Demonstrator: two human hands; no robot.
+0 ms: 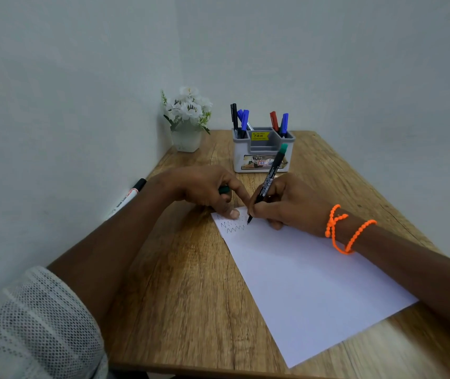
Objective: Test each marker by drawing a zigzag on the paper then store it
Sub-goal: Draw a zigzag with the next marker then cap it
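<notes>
- A white sheet of paper point(308, 285) lies at an angle on the wooden table point(180, 296).
- Three zigzag lines point(233, 225) are visible at the far corner of the sheet.
- The right hand point(286, 203) grips a green-ended marker point(268, 180) in a writing hold; the tip touches the paper just beside the zigzags. Orange bead bracelets point(346, 231) encircle the wrist.
- The left hand point(204, 190) closes around a green cap point(224, 190); one fingertip presses the paper corner.
- A black-capped marker point(128, 198) lies at the table's left edge.
- A grey organiser point(262, 153) at the far end holds black, blue and red markers.
- A white flower pot point(187, 120) stands in the corner.
</notes>
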